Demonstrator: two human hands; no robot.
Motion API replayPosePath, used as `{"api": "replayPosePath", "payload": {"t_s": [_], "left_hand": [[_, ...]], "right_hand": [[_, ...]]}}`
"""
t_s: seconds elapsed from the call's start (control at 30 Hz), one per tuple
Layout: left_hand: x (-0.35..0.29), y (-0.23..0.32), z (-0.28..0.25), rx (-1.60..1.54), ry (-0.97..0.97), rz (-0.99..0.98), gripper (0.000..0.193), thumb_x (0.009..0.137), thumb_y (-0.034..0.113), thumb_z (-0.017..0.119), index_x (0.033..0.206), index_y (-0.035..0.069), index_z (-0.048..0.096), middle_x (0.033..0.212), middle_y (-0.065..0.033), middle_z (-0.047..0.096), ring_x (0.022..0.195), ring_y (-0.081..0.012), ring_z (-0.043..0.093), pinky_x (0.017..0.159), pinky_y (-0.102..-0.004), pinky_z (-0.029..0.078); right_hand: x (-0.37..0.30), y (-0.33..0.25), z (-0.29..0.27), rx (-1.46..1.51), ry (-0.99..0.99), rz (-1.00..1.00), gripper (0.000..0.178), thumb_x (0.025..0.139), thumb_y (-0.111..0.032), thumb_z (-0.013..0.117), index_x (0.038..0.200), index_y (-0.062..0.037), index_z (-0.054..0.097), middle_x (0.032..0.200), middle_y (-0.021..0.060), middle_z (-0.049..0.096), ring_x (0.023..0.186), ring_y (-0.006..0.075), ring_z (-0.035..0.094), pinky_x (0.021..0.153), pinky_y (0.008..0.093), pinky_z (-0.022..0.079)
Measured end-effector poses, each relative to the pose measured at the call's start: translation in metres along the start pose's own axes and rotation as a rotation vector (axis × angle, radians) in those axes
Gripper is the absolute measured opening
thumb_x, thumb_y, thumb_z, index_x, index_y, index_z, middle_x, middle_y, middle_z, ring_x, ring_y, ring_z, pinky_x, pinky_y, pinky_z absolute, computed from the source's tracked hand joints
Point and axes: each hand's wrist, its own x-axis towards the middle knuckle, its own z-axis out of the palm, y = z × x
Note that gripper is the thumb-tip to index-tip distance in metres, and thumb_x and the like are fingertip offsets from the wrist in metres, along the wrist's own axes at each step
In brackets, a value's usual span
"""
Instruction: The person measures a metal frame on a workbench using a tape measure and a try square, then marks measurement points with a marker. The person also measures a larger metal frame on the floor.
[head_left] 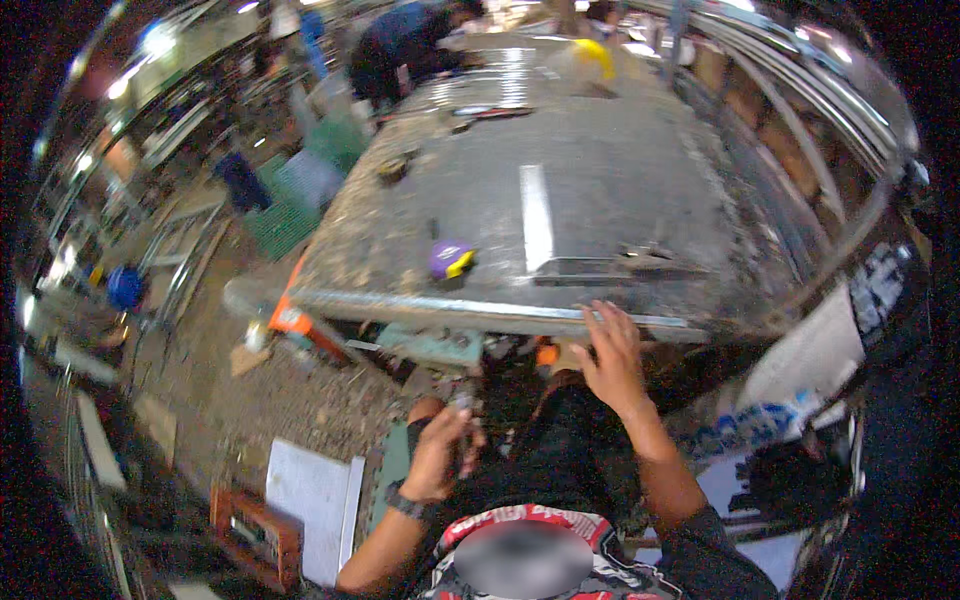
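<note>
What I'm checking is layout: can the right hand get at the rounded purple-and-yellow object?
Probably yes: the right hand is at the near edge of the flat grey tabletop, nothing tall blocking the object.

Grey worktable: purple-yellow tape measure, dark bar right of it.

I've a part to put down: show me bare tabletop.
The widest bare patch of tabletop lies between the dark bar nearby and the long thin item farther off. A smaller, dirtier one lies left of the purple-and-yellow tape measure. Crowded: the near right, with the bar, metal pieces and your right hand.
</note>
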Motion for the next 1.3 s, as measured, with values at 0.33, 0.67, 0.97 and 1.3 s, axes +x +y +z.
{"api": "replayPosePath", "payload": {"t_s": [0.33, 0.67, 0.97, 1.3], "left_hand": [[0.011, 0.0, -0.02, 0.04, -0.007, 0.111, 0.025, 0.107, 0.036, 0.054, 0.11, 0.011, 0.059, 0.076, -0.0031, 0.062, 0.051, -0.0133, 0.052, 0.041, -0.0279, 0.04], [0.028, 0.01, -0.016, 0.146, 0.09, 0.239, 0.025, 0.108, 0.035, 0.052, 0.102, 0.012, 0.06, 0.074, -0.0005, 0.065, 0.051, -0.0101, 0.054, 0.043, -0.0251, 0.041], [0.039, 0.013, -0.017, 0.097, 0.091, 0.419, 0.016, 0.105, 0.022, 0.063, 0.095, 0.01, 0.06, 0.083, 0.0018, 0.061, 0.072, -0.0079, 0.056, 0.066, -0.026, 0.046], [0.037, 0.051, 0.008, 0.465, 0.146, 0.693, 0.022, 0.104, 0.027, 0.065, 0.1, 0.005, 0.063, 0.079, 0.0019, 0.06, 0.067, -0.0062, 0.053, 0.057, -0.0244, 0.042]], "right_hand": [[0.011, 0.051, 0.012, -0.048, 0.028, -0.106, 0.026, 0.081, -0.008, 0.068, 0.107, -0.0083, 0.069, 0.106, 0.011, 0.062, 0.109, 0.0331, 0.058, 0.098, 0.0462, 0.046], [0.011, 0.035, -0.017, -0.175, 0.277, -0.064, 0.021, 0.087, -0.01, 0.069, 0.108, -0.0133, 0.072, 0.101, 0.0058, 0.068, 0.087, 0.0322, 0.066, 0.08, 0.0454, 0.052], [0.009, 0.035, -0.036, -0.005, 0.445, 0.112, 0.028, 0.087, -0.008, 0.07, 0.114, -0.0147, 0.074, 0.101, 0.0076, 0.067, 0.093, 0.0317, 0.065, 0.075, 0.0429, 0.052], [0.025, 0.038, -0.012, -0.044, 0.226, -0.091, 0.027, 0.087, -0.006, 0.069, 0.112, -0.012, 0.076, 0.099, 0.0079, 0.067, 0.091, 0.0311, 0.065, 0.084, 0.044, 0.048]]}}
